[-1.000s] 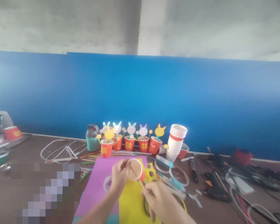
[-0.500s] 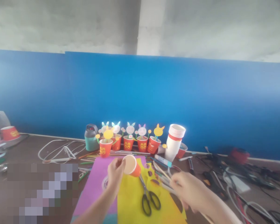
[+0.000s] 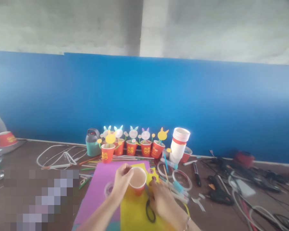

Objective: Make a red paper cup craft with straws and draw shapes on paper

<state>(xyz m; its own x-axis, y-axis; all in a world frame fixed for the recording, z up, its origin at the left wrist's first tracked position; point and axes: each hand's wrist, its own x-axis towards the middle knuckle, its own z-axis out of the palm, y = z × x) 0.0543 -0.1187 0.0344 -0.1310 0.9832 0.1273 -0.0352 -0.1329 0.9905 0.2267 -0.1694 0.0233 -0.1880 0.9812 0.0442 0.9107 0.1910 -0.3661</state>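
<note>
My left hand grips a red paper cup by its rim, with the cup's pale inside facing me. Just right of the cup, my right hand is lowered over black-handled scissors and covers part of them. Its fingers are curled together, and what lies between them is hidden. Under both hands are yellow paper with cut-out holes and purple paper. A roll of clear tape rests on the purple sheet, left of my left wrist.
Behind stand several red cups with paper animal heads, a teal bottle and a stack of white cups. To the right are tape rings, a black marker, a glue gun and tangled cables. A white cable lies left.
My right hand has moved left and down over the scissors; the thin stick it held no longer shows clearly in its grip. The cup has tipped more upright and shifted slightly right.
</note>
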